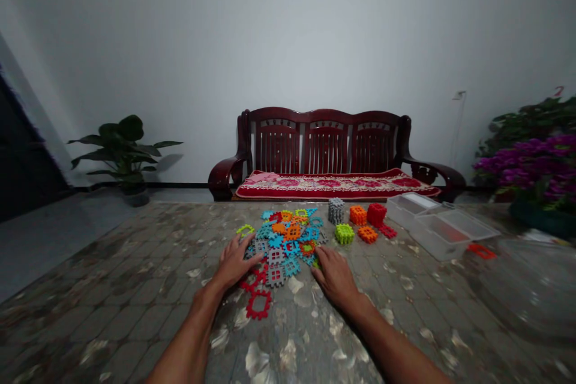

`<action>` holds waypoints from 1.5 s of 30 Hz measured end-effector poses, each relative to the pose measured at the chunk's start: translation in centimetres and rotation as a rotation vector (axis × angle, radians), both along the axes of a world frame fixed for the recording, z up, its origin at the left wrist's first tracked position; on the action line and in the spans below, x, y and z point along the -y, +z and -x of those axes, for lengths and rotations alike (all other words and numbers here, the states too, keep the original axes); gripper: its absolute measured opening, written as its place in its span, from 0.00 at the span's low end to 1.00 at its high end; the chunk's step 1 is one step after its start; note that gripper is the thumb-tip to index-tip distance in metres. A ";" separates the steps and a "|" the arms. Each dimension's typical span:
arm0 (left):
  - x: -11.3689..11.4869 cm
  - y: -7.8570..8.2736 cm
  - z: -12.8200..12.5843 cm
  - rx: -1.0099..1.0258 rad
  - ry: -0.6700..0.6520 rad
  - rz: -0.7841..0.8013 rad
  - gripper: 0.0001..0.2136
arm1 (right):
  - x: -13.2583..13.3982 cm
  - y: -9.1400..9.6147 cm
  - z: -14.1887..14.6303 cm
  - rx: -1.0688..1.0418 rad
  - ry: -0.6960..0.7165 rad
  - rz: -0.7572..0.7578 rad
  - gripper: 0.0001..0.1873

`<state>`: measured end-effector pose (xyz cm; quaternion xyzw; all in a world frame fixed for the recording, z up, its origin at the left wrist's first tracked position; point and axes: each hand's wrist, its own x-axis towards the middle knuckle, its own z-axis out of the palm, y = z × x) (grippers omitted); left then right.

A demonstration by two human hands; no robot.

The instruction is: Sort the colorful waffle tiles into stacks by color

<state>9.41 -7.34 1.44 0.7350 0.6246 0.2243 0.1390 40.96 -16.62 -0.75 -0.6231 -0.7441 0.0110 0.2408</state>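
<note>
A loose pile of flat plastic building tiles (292,232) with notched edges lies on the table, in grey, blue, orange, red and green. My left hand (234,262) rests at the pile's left edge, fingers apart, nearest a grey tile (261,246) and a red tile (252,279). At the right edge is my right hand (333,273), its fingers stretched out and its thumb beside a partly hidden green tile (315,264). Neither hand visibly grips a tile. Nearer to me lies a red frame tile (258,305).
Sorted stacks stand right of the pile: grey (336,211), orange (358,215), red (377,213) and green (344,234). Farther right are a clear plastic box (438,240), an orange piece (481,251) and a transparent dome cover (535,288). A wooden bench (326,144) stands behind the table.
</note>
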 end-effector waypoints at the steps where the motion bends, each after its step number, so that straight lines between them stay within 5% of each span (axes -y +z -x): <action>1: 0.3 0.2 -0.5 -0.025 -0.007 -0.007 0.35 | 0.0 0.3 0.0 0.015 -0.007 0.006 0.27; 5: 1.1 0.7 -2.2 -0.079 -0.063 -0.042 0.31 | -0.5 0.8 -1.2 -0.004 -0.103 0.031 0.25; 9: 1.1 0.5 -2.7 -0.081 -0.078 -0.045 0.28 | -2.0 0.6 -2.9 -0.244 -0.248 0.010 0.27; 16: -0.4 1.0 -1.9 -0.121 -0.020 -0.053 0.26 | -3.6 0.1 -1.5 -0.664 -0.010 0.036 0.34; 26: 0.0 -1.0 -0.1 -0.042 0.052 -0.027 0.31 | -1.4 -2.6 -2.7 -0.401 0.026 -0.094 0.32; 35: 5.0 -3.3 5.3 -0.263 -0.438 -0.122 0.54 | -1.8 -2.8 -1.9 -0.155 -0.008 -0.014 0.33; 39: 6.4 -3.0 4.0 -0.339 -0.578 -0.186 0.51 | -1.4 -1.8 -1.1 -0.039 0.020 0.037 0.32; 45: 6.6 -3.1 -1.4 -0.425 -0.606 -0.416 0.44 | -0.8 -0.6 -0.8 -0.003 0.058 0.016 0.30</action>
